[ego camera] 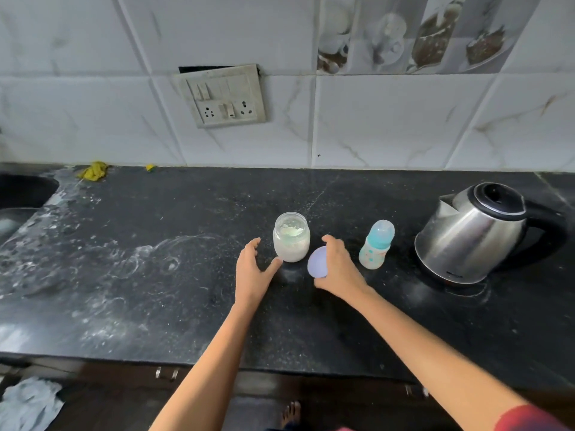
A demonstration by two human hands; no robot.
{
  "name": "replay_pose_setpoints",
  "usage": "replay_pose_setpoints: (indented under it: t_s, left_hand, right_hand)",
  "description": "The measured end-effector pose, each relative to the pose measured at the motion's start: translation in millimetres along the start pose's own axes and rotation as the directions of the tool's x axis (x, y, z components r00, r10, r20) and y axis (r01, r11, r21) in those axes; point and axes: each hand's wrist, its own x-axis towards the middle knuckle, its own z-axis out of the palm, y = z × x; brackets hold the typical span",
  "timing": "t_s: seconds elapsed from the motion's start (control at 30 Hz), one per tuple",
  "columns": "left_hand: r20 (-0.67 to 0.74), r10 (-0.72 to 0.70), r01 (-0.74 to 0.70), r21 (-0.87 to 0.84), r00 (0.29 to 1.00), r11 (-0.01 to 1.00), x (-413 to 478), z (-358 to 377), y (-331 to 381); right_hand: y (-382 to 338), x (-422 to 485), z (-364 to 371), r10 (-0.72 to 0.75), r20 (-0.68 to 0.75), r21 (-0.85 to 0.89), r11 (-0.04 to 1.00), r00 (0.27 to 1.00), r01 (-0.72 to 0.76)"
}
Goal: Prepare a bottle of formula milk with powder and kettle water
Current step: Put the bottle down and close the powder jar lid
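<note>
A clear glass jar (291, 241) of white powder stands uncapped in the middle of the black counter (155, 290). My right hand (337, 265) grips its pale lilac lid (318, 262), tilted, just right of the jar. My left hand (253, 269) hovers open beside the jar's left side, the thumb nearly touching its base. A baby bottle (376, 244) with a teal capped teat stands upright to the right. Further right sits a steel kettle (479, 231) with a black handle, lid down.
A sink (21, 194) cuts into the counter at far left. A yellow cloth (93, 171) lies by the back wall. A switch and socket plate (225, 96) hangs on the tiled wall. White smears cover the counter's left half. A rag (29, 405) lies on the floor.
</note>
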Motion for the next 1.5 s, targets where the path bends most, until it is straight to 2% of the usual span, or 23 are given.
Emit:
replay_pose_setpoints:
  t_s: [0.13, 0.3, 0.4, 0.73, 0.83, 0.93, 1.03, 1.1, 1.17, 1.23, 1.27, 1.33, 1.37, 1.4, 1.5]
  left_hand:
    - [0.128, 0.032, -0.029, -0.023, 0.991, 0.999, 24.3, 2.8, 8.5]
    - [0.233, 0.108, -0.105, -0.024, 0.966, 0.994, 47.6, 6.9, 20.0]
    - [0.251, 0.168, -0.155, -0.069, 0.953, 0.985, 52.5, 8.5, 32.4]
    - [0.224, 0.079, -0.043, -0.164, 0.971, 0.986, 53.0, 16.8, 26.1]
    - [0.217, 0.066, -0.026, -0.184, 0.974, 0.983, 51.4, 17.6, 23.8]
    - [0.225, 0.045, 0.005, -0.219, 0.973, 0.976, 50.7, 17.9, 23.4]
    - [0.227, 0.039, 0.016, -0.233, 0.973, 0.972, 50.1, 19.2, 21.2]
    - [0.214, 0.052, -0.001, -0.232, 0.976, 0.973, 49.3, 19.9, 20.5]
    - [0.211, 0.055, -0.006, -0.229, 0.976, 0.973, 49.1, 19.1, 21.0]
    - [0.217, 0.048, 0.006, -0.244, 0.975, 0.970, 49.9, 18.7, 20.3]
    - [0.218, 0.044, 0.012, -0.252, 0.975, 0.968, 50.3, 18.8, 19.5]
    - [0.215, 0.045, 0.011, -0.252, 0.976, 0.968, 49.6, 19.2, 18.9]
    - [0.213, 0.045, 0.010, -0.253, 0.976, 0.967, 49.4, 19.9, 17.9]
    - [0.214, 0.047, 0.010, -0.258, 0.976, 0.966, 48.8, 20.6, 17.6]
    - [0.205, 0.050, 0.011, -0.283, 0.977, 0.959, 46.8, 21.6, 18.1]
  right_hand:
    - [-12.9, 31.3, -29.9, -0.015, -0.014, -0.149, 0.989, 1.000, 0.013]
    - [-43.9, 65.1, -56.2, -0.123, 0.024, -0.001, 0.992, 0.992, 0.123]
    - [-58.0, 73.8, -56.9, -0.205, 0.087, 0.045, 0.978, 0.975, 0.202]
    - [-66.5, 92.0, -52.7, -0.306, 0.331, 0.029, 0.949, 0.893, 0.314]
    - [-70.6, 94.2, -55.6, -0.299, 0.349, -0.056, 0.939, 0.888, 0.338]
    - [-76.0, 94.2, -49.0, -0.294, 0.276, -0.303, 0.877, 0.915, 0.373]
    - [-85.0, 94.0, -33.6, -0.164, 0.145, -0.484, 0.849, 0.976, 0.214]
    - [-92.9, 93.4, -32.6, -0.018, 0.068, -0.502, 0.863, 0.998, 0.050]
    - [-94.0, 93.6, -43.4, 0.051, 0.062, -0.518, 0.855, 0.997, -0.011]
    - [-86.6, 93.6, -58.3, -0.022, 0.109, -0.513, 0.855, 0.994, 0.076]
    - [-82.6, 94.2, -65.1, -0.105, 0.190, -0.496, 0.848, 0.976, 0.188]
    - [-73.9, 96.0, -73.1, -0.251, 0.406, -0.436, 0.792, 0.879, 0.428]
    - [-70.7, 98.1, -73.8, -0.275, 0.475, -0.387, 0.787, 0.836, 0.480]
    - [-69.4, 99.6, -73.4, -0.280, 0.494, -0.355, 0.799, 0.823, 0.486]
    - [-70.3, 97.8, -68.1, -0.251, 0.400, -0.365, 0.839, 0.882, 0.404]
